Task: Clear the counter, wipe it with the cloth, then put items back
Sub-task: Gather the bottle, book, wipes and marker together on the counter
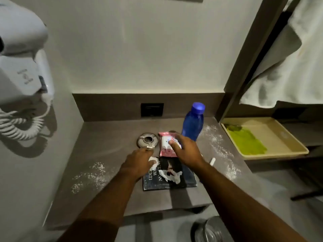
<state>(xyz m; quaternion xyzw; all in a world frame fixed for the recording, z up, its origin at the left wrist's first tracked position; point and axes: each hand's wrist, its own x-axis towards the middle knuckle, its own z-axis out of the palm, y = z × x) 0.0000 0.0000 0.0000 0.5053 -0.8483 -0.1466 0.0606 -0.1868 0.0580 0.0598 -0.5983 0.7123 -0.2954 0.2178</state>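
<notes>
Book cover [167, 175]: partial "LUC", "WA", "NY"; rest unreadable.

- Right hand [185, 151] is gripping the pink wipes packet [167, 144] at frame centre.
- Left hand [138, 165] is touching the metal ashtray [147, 140], fingers spread.
- Blue bottle [193, 123] is standing upright behind the packet; magazine [167, 175] is lying below the hands.

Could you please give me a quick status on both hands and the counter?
Left hand reaching for metal ashtray. Right hand on pink packet. Blue bottle, magazine, white powder on counter; nothing cleared.
</notes>
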